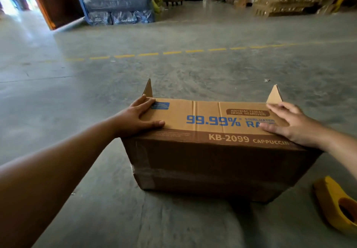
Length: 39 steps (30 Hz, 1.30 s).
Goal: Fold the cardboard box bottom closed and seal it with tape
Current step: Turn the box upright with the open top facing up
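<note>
A cardboard box sits on the concrete floor of a warehouse, near the camera and a little right of centre, as a person presses its near long flap down flat. The left hand lies spread and flat on the flap's left end, fingers released, gripping nothing; the right hand rests the same way on the right end, palm down and unclenched. Two short end flaps stand upright at the far corners, one at the left and one at the right, so the closing looks only partly done. Whether a far long flap waits behind is hidden. To do this step well, the person would likely tuck the short flaps in first, then bring the long flaps together so their edges meet evenly along the middle, holding them level for the tape. A yellow object lies on the floor at the near right; it may be a tape dispenser, but that is unclear. Old tape crosses the box's near side.
</note>
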### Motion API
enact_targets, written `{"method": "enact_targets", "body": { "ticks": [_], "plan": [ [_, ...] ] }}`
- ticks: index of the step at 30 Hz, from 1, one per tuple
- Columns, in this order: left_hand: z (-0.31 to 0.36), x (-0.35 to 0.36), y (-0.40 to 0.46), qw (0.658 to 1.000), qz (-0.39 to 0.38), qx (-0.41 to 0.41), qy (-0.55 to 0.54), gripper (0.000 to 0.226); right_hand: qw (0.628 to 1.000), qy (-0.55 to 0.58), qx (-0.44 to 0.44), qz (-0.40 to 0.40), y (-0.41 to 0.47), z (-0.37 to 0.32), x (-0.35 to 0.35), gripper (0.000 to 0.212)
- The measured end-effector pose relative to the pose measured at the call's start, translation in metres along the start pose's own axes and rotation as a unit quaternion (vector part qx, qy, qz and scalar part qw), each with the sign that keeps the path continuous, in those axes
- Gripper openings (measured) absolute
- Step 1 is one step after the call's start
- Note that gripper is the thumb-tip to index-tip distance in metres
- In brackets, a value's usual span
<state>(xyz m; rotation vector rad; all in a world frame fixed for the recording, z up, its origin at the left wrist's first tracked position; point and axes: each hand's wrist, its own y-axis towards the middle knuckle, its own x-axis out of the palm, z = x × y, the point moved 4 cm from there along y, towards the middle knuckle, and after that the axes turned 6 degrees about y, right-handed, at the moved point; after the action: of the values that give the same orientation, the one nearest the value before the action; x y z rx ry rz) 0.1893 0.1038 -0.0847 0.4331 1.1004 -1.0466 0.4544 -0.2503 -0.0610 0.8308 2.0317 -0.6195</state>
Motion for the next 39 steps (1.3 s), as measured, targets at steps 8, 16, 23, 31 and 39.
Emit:
{"method": "enact_targets", "body": {
  "ticks": [8,16,23,31,39],
  "plan": [
    [-0.033,-0.009,-0.041,0.998,0.048,-0.015,0.034,0.133,0.998,0.021,-0.055,0.027,-0.012,-0.021,0.029,0.125],
    [-0.041,-0.024,-0.055,0.971,0.231,0.061,0.019,0.131,0.969,0.004,-0.136,0.207,-0.023,-0.042,0.033,0.113],
    [-0.057,0.038,-0.074,0.956,0.281,0.085,0.013,0.125,0.94,-0.018,-0.181,0.288,-0.041,-0.018,0.095,0.113],
    [-0.072,0.124,-0.096,0.966,0.26,-0.003,-0.009,0.127,0.926,-0.02,-0.205,0.318,-0.063,0.022,0.163,0.108],
    [-0.078,0.166,-0.107,0.973,0.231,-0.029,0.007,0.119,0.934,-0.025,-0.193,0.298,-0.064,0.042,0.195,0.11]
  ]
}}
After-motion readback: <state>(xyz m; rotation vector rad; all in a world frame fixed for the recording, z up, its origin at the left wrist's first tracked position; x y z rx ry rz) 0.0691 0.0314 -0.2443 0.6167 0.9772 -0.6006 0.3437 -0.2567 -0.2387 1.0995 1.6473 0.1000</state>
